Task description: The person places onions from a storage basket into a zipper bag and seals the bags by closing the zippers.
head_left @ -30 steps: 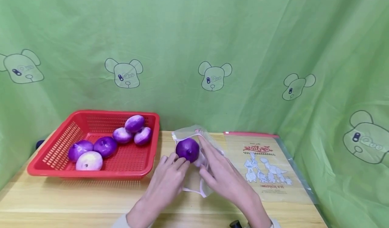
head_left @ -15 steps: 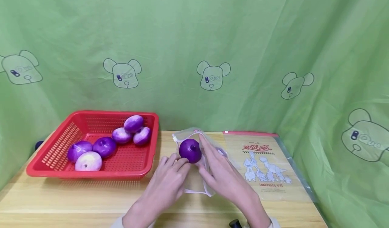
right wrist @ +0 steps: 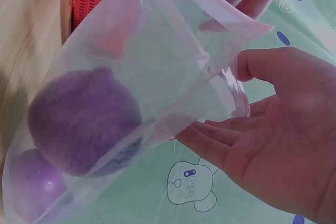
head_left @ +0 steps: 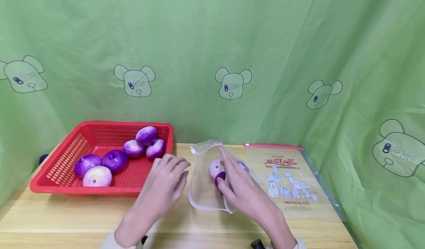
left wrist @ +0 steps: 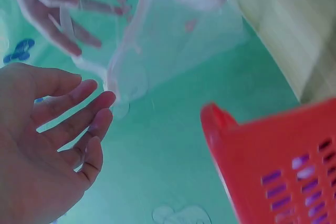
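A clear zip bag [head_left: 207,190] stands with its mouth wide open on the wooden table. My right hand [head_left: 245,190] holds the bag's rim at its right side, thumb and fingers on the rim [right wrist: 239,103]. Inside the bag lie purple onions: a large one [right wrist: 84,121] and another [right wrist: 37,184] below it in the right wrist view. In the head view, a pale-ended onion [head_left: 216,168] shows through the mouth, partly behind my right hand. My left hand [head_left: 162,182] is in the air between basket and bag, fingers loosely bent, holding nothing [left wrist: 58,129].
On the left stands a red plastic basket [head_left: 167,168] with several purple onions [head_left: 114,160] in it. A flat printed zip bag [head_left: 289,182] lies at the right of the table [head_left: 199,234]. Green curtains [head_left: 186,38] with bear drawings close off the back and sides.
The onion that my left fingers were touching at the bag's mouth has dropped down into the bag. My left hand has drawn away leftward toward the basket. My right hand stays at the bag.
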Available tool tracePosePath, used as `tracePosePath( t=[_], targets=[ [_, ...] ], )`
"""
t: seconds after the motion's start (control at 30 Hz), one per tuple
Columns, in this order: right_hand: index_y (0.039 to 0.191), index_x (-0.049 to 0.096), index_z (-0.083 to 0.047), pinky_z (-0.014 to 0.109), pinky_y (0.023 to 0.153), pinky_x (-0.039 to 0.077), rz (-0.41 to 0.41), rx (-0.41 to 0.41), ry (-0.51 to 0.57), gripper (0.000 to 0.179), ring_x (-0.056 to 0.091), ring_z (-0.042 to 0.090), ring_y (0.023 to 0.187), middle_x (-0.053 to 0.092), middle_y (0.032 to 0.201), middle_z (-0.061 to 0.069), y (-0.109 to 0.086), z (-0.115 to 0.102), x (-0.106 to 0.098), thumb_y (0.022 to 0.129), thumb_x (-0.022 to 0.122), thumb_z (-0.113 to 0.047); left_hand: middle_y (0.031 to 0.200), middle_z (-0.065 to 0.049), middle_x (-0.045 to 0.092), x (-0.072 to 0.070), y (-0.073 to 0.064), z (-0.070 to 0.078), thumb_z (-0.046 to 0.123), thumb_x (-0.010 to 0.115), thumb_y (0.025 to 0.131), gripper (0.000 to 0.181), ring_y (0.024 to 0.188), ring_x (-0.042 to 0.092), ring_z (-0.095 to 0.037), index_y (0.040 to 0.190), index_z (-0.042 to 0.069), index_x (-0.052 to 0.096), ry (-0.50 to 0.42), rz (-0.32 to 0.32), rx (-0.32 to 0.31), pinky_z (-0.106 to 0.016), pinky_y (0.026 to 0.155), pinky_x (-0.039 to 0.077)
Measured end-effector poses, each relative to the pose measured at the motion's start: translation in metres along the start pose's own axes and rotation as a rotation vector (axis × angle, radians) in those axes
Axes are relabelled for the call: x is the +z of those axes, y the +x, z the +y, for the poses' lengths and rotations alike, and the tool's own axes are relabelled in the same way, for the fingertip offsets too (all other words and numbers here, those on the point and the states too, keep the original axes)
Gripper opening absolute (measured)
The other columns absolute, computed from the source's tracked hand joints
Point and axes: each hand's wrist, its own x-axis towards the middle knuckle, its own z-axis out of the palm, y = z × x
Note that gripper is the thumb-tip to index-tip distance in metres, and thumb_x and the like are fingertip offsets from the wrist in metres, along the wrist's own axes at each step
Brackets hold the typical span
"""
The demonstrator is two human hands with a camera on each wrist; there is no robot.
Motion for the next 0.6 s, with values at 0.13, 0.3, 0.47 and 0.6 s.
tracePosePath(
  t=[0.13, 0.3, 0.47, 0.6],
  targets=[
    [0.161, 0.004, -0.02, 0.041, 0.117, 0.025, 0.004, 0.0, 0.002, 0.083, 0.022, 0.022, 0.149, 0.008, 0.166, -0.002, 0.0, 0.0, 0.0, 0.098, 0.058, -0.023, 0.105, -0.008, 0.07, -0.01, -0.001, -0.014, 0.006, 0.072, 0.084, 0.021, 0.1, 0.059, -0.025, 0.105, 0.004, 0.071, 0.013, 0.009, -0.045, -0.039, 0.079, 0.045],
    [0.161, 0.005, -0.019, 0.042, 0.116, 0.028, 0.01, -0.011, 0.012, 0.084, 0.025, 0.022, 0.148, 0.01, 0.166, -0.001, 0.001, 0.0, 0.0, 0.098, 0.06, -0.021, 0.107, -0.012, 0.07, -0.023, -0.004, -0.033, 0.007, 0.074, 0.083, 0.023, 0.098, 0.06, -0.031, 0.106, 0.002, 0.07, 0.045, 0.014, -0.114, -0.042, 0.076, 0.046],
    [0.161, 0.003, -0.022, 0.043, 0.114, 0.031, 0.026, 0.0, 0.002, 0.088, 0.029, 0.025, 0.146, 0.015, 0.165, 0.003, 0.001, 0.002, 0.0, 0.096, 0.062, -0.018, 0.104, -0.016, 0.07, -0.037, -0.006, -0.051, 0.005, 0.074, 0.084, 0.022, 0.098, 0.061, -0.035, 0.104, 0.0, 0.07, 0.053, 0.044, -0.182, -0.049, 0.076, 0.048],
    [0.16, -0.001, -0.026, 0.045, 0.114, 0.031, 0.039, -0.003, -0.002, 0.092, 0.03, 0.028, 0.145, 0.019, 0.163, 0.009, 0.001, 0.003, 0.001, 0.095, 0.064, -0.016, 0.107, -0.018, 0.068, -0.047, -0.01, -0.063, 0.005, 0.073, 0.085, 0.021, 0.099, 0.059, -0.038, 0.105, 0.0, 0.069, 0.064, 0.013, -0.283, -0.053, 0.076, 0.047]
  ],
)
